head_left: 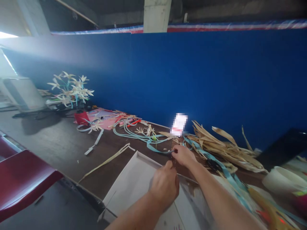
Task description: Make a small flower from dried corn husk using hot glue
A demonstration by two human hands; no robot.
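My left hand (165,180) is closed in a fist-like pinch above an open white box (139,169). Whatever its fingers hold is too small or hidden to make out. Just beyond it, my right hand (184,155) pinches the end of a light blue ribbon (155,150), which curves away to the left over the dark table. Something thin and dark seems to run between the two hands. More loops of pale blue strip (120,131) lie behind, beside small cut pieces of husk (149,130).
Dried corn husks (223,147) are heaped at right, near a white cup (284,180). A blurred bright rectangle (178,124) leans on the blue partition (216,76). Husk flowers (74,89) stand at far left, by pink paper (105,119). A red chair (26,179) is at lower left.
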